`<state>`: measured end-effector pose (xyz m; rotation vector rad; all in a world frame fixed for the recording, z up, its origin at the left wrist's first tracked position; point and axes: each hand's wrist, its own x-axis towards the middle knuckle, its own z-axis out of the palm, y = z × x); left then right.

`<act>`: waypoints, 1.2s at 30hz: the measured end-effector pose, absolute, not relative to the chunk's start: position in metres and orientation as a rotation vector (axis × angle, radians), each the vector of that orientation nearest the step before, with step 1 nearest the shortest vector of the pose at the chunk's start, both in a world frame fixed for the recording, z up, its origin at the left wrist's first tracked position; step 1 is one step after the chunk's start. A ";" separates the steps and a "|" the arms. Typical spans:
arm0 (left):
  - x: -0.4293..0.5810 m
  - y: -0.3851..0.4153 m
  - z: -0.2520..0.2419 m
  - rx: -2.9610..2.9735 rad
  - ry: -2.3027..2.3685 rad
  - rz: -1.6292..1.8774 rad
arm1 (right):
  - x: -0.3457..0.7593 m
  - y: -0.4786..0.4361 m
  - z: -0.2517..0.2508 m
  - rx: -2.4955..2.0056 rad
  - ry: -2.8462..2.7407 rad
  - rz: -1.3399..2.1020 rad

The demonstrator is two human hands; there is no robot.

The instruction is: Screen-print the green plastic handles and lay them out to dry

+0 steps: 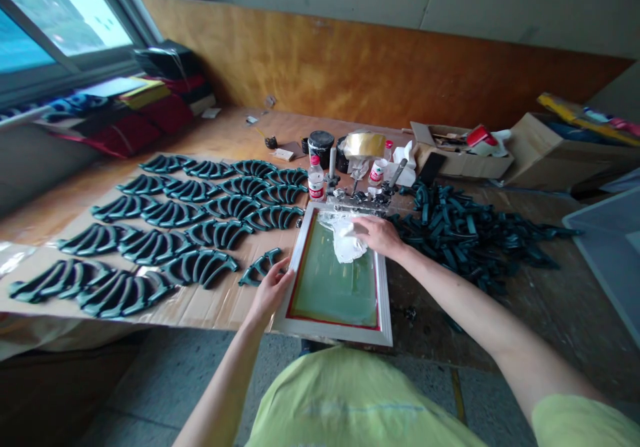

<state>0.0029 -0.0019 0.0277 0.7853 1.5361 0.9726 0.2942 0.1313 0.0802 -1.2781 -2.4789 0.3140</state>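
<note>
A screen printing frame (386, 300), pale-rimmed with a green mesh edged in red, lies tilted slightly at the table's front edge. My left hand (273, 288) is closed at its left rim, fingers against the edge. Over the far part of the mesh, my right hand (380, 235) grips a crumpled white wad (349, 245), perhaps a cloth or tissue; white smears surround it. A metal clamp (357, 200) meets the far end of the frame. Just left of my left hand sits a small group of dark green curved handles (259, 267).
Rows of dark green handles (175, 213) cover cardboard at left; a loose heap (465, 233) lies at right. A red-capped bottle (316, 183), black tub (321, 145) and tape roll (367, 143) stand behind the clamp. Cardboard boxes (473, 165) and a clear bin (607, 233) are at right.
</note>
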 end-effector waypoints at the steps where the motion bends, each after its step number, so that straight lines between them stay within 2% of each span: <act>1: 0.001 -0.002 0.037 0.768 1.524 0.972 | 0.291 0.146 0.088 -1.372 -2.428 0.312; 5: -0.006 0.007 0.081 0.764 1.436 1.017 | 0.297 0.191 0.110 -1.613 -2.250 0.210; 8: -0.003 0.027 0.114 0.836 1.346 1.160 | 0.330 0.196 0.107 -1.703 -2.023 0.110; 13: 0.019 0.080 0.166 0.930 1.112 1.460 | 0.361 0.150 0.054 -1.902 -1.952 0.348; 17: 0.027 0.108 0.181 0.922 1.069 1.485 | 0.338 0.112 0.019 -1.609 -2.320 0.456; 20: 0.038 0.094 0.157 0.825 1.130 1.488 | 0.315 0.098 0.025 -1.543 -2.399 0.400; 22: 0.053 0.067 0.128 0.730 1.201 1.245 | 0.297 0.086 0.038 -1.545 -2.348 0.355; 24: 0.070 0.034 0.097 0.629 1.218 0.829 | 0.277 0.066 0.049 -1.446 -2.348 0.285; 25: 0.077 0.017 0.082 0.572 1.212 0.772 | 0.267 0.055 0.052 -1.340 -2.397 0.263; 29: 0.066 -0.027 0.038 0.366 1.258 0.845 | 0.266 0.026 0.046 -0.938 -2.641 0.346; 31: 0.034 -0.035 0.019 0.311 1.392 0.916 | 0.303 0.030 0.038 -1.154 -2.648 0.369; 35: -0.041 -0.043 -0.019 0.266 1.711 1.049 | 0.408 0.053 0.018 -2.126 -2.517 0.272; 36: -0.053 -0.044 -0.027 0.254 1.771 1.038 | 0.429 0.056 0.014 -2.233 -2.483 0.256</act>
